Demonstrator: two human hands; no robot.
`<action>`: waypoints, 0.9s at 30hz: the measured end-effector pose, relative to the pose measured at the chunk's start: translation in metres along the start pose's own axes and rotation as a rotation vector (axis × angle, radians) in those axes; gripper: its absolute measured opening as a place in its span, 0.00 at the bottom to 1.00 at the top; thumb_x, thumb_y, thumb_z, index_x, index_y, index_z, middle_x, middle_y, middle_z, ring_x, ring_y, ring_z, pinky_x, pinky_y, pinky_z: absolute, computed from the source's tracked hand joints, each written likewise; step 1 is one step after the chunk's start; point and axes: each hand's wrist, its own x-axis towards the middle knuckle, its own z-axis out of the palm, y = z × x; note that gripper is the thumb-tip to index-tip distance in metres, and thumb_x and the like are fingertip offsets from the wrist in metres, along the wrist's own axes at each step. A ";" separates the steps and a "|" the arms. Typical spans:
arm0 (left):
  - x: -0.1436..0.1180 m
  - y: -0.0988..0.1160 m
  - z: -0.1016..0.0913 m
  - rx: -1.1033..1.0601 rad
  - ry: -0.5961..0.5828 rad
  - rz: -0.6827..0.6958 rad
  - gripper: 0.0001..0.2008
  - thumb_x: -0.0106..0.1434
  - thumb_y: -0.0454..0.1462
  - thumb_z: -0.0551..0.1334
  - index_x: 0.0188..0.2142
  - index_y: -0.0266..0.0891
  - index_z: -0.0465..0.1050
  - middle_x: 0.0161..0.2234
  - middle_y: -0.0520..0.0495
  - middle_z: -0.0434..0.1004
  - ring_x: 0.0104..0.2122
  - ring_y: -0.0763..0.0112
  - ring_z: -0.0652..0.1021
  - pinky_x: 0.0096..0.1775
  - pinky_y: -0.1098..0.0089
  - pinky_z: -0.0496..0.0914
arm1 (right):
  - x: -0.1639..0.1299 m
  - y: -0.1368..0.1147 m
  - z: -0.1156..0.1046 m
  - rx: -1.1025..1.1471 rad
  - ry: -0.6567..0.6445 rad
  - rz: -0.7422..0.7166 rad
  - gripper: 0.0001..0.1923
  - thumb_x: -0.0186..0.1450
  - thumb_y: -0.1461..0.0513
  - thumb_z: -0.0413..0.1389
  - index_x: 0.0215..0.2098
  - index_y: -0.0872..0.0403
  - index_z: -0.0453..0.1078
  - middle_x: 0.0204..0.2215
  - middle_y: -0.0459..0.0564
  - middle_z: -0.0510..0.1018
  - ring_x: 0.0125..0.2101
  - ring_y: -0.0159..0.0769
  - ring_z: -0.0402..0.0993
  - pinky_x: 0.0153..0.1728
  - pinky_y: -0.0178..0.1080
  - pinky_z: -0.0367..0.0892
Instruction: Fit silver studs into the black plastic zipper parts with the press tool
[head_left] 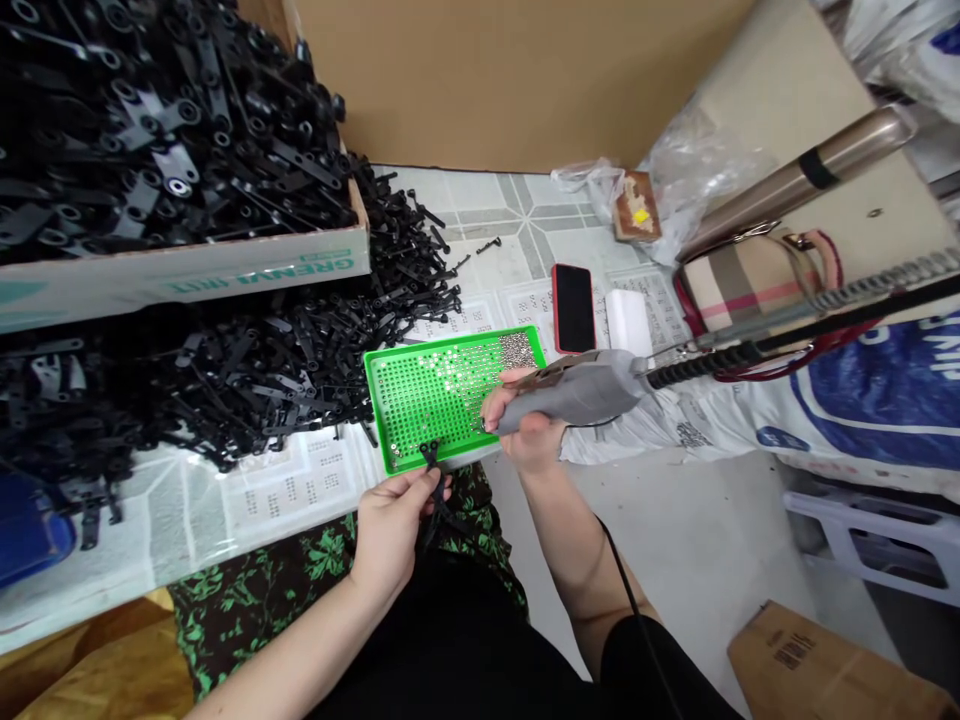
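Note:
My left hand (397,515) pinches a black plastic part (430,456) with small round holes at its end, held at the near edge of a green tray (373,400). That tray is perforated with rows of holes, and many small metal pieces lie in it, thickest at the far right corner. My right hand (525,425) is wrapped round a grey electric screwdriver (577,390) hanging from a coiled spring, its working end pointing left over the tray's right side. The screwdriver's tip is mostly hidden by my fingers.
A carton (300,262) full of black parts stands at the left, with a heap of loose parts (300,350) around it. Beyond the tray lie a red-edged phone (574,308), a white block (628,322) and a small brown box (637,205). A checked bag (750,280) sits at the right.

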 end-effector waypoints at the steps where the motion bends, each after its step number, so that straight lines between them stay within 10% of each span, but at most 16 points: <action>1: 0.000 0.000 0.000 0.002 -0.002 0.003 0.12 0.39 0.42 0.73 0.22 0.36 0.80 0.21 0.45 0.80 0.22 0.70 0.76 0.24 0.73 0.65 | -0.003 0.001 0.000 -0.019 -0.009 -0.013 0.31 0.51 0.36 0.56 0.38 0.50 0.65 0.14 0.37 0.68 0.12 0.29 0.61 0.16 0.35 0.59; 8: 0.000 -0.002 0.000 0.020 -0.016 0.025 0.12 0.41 0.43 0.72 0.20 0.36 0.79 0.19 0.46 0.79 0.20 0.73 0.73 0.24 0.74 0.63 | -0.028 0.007 0.013 -0.327 0.262 -0.104 0.21 0.59 0.43 0.55 0.38 0.50 0.65 0.21 0.41 0.69 0.21 0.32 0.68 0.30 0.41 0.68; 18: -0.002 -0.003 0.003 0.032 0.018 0.048 0.11 0.43 0.43 0.70 0.18 0.36 0.78 0.18 0.47 0.78 0.19 0.71 0.72 0.23 0.72 0.63 | -0.015 -0.037 0.042 -0.095 0.208 -0.055 0.27 0.54 0.35 0.51 0.37 0.46 0.61 0.13 0.35 0.61 0.11 0.30 0.60 0.16 0.37 0.61; 27: -0.001 -0.004 0.002 0.008 0.025 0.074 0.09 0.46 0.41 0.69 0.18 0.37 0.78 0.17 0.49 0.76 0.17 0.73 0.69 0.23 0.71 0.61 | -0.020 -0.029 0.057 -0.013 0.087 0.032 0.27 0.52 0.35 0.53 0.36 0.45 0.61 0.12 0.35 0.63 0.09 0.30 0.59 0.15 0.37 0.61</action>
